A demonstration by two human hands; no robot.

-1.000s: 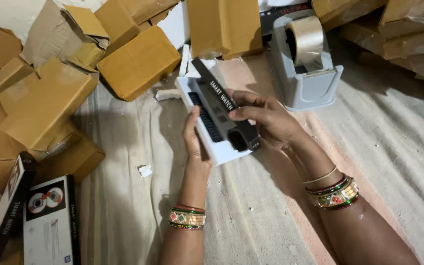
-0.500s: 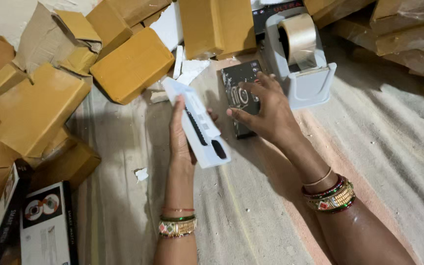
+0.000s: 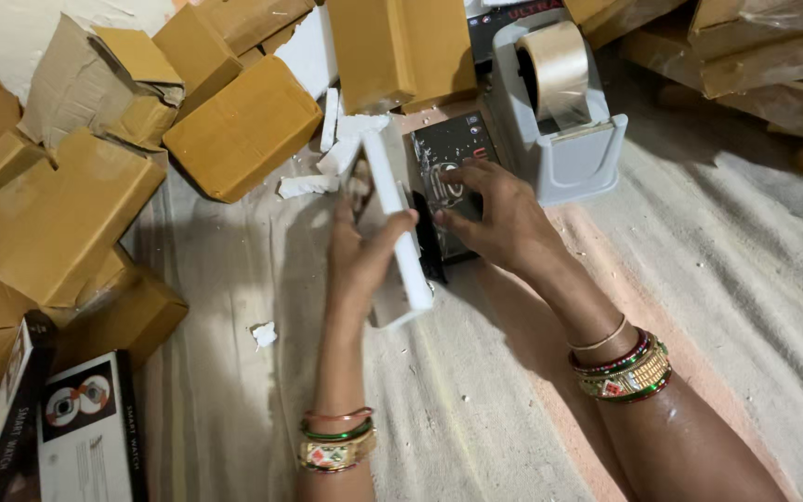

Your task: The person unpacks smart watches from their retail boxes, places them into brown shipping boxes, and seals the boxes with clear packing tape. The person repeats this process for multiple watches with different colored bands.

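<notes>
My left hand (image 3: 364,260) grips a long white product box (image 3: 400,244), turned on edge so its narrow side faces up. To its right, my right hand (image 3: 499,218) rests with spread fingers on a black rectangular tray (image 3: 450,153) that lies flat on the cloth. The two pieces are apart, the white box just left of the black one. Bangles sit on both wrists.
A grey tape dispenser (image 3: 571,121) with a clear tape roll stands right behind the black tray. Brown cardboard boxes (image 3: 243,125) are piled at the left and back. White foam scraps (image 3: 313,181) lie near them. Black-and-white product boxes (image 3: 85,428) lie at the bottom left.
The white box and the black tray were together in both hands. Now they are separated: the right hand pressed the black tray down near the dispenser, the left hand tilted the white box on edge.
</notes>
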